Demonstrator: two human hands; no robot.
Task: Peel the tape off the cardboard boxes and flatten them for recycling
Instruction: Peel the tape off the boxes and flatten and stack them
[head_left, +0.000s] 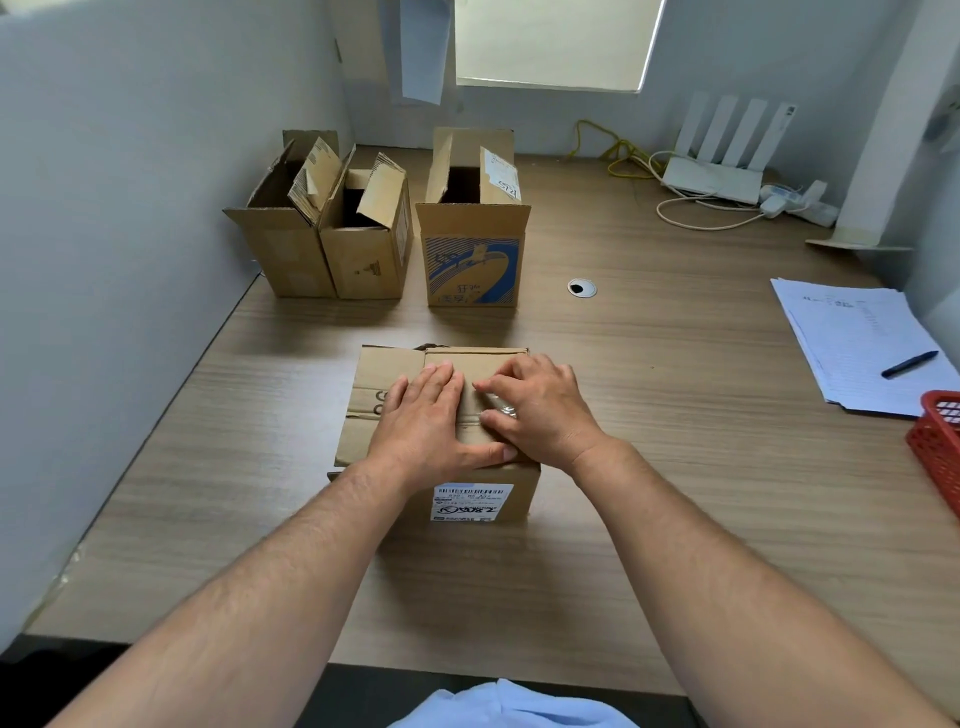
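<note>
While the wood-grain bench (675, 467) carries everything, we read the job from big to small. Three open cartons stand at the back: two plain brown boxes (291, 254) touching each other and a blue-printed box (472, 270) just beside them. Their flaps are up, and all are corrugated, which we judge light, stiff along the flutes and ready to fold at the creases. Nearer us, at the bench's middle, sits the closed box (371, 382), squarish and matte brown, with a white shipping label (471, 503) on its front face. We judge it light enough to skid, so it wants pinning. Our left hand (431, 421) does that, lying flat with fingers straight across the top and thumb along the near edge. Our right hand (540, 410) is curled, fingertips pinching a crinkled lift of the clear tape (503, 411) over the seam — thin, glossy, slippery stuff that may tear narrow, so we would take it at that raised edge and pull low.
</note>
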